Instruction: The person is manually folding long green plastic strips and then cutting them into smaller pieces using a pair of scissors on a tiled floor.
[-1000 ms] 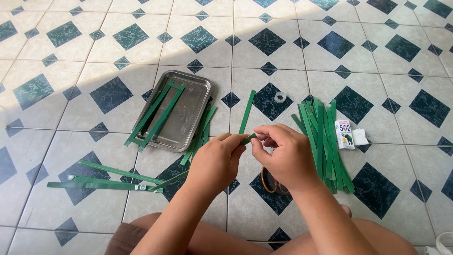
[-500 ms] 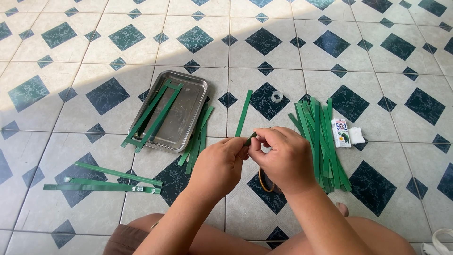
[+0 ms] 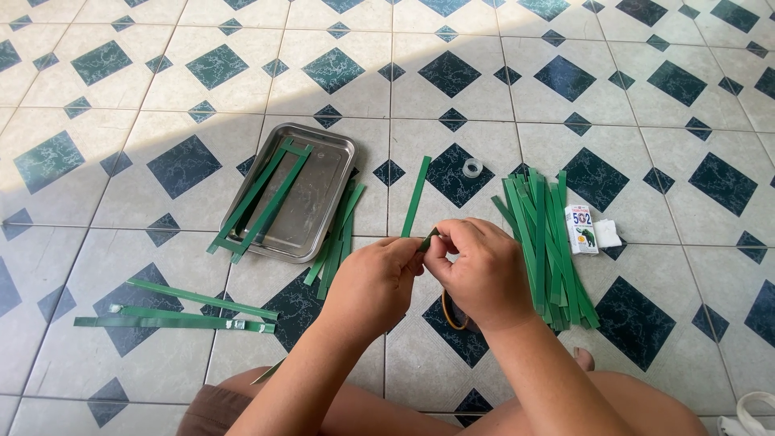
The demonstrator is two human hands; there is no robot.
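A long green leaf strip [image 3: 416, 196] runs up and away from my hands over the tiled floor. My left hand [image 3: 374, 283] and my right hand [image 3: 476, 270] meet at its near end, fingertips pinching and folding that end between them. Beneath my right hand an orange ring-shaped thing [image 3: 449, 311] lies on the floor, partly hidden. To the right of my right hand is a pile of several green strips [image 3: 546, 239].
A steel tray [image 3: 317, 203] at the left holds crossed green strips, with more strips along its right edge. Joined strips [image 3: 173, 311] lie at the lower left. A clear tape roll [image 3: 473, 168], a small white box [image 3: 580, 229] and a white wad sit farther out.
Both hands stay together at the strip's near end, with only small finger movement. The camera view has shifted slightly.
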